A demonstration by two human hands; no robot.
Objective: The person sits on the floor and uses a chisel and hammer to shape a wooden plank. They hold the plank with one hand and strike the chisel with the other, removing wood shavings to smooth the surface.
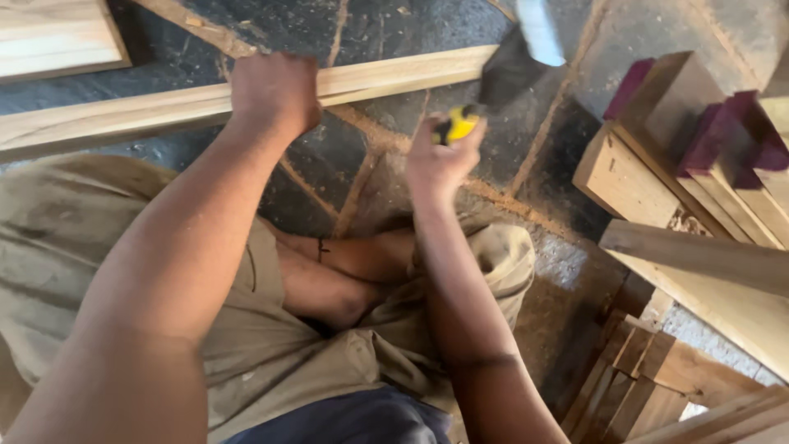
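A long pale wooden plank (pixel 386 76) lies across the dark stone floor in front of me. My left hand (pixel 274 92) presses down on the plank near its middle, fingers curled over its far edge. My right hand (pixel 440 156) grips the yellow and black handle of a hammer (pixel 493 82). The hammer's head is raised above the plank's right end and is blurred by motion. I sit on the floor with my legs crossed under my arms.
A stack of cut wood blocks (pixel 649 156), some with purple painted ends, sits at the right. More planks (pixel 723 279) and dark wood offcuts (pixel 641 370) lie at the lower right. Another pale board (pixel 49 37) rests at the top left. Sawdust marks the floor.
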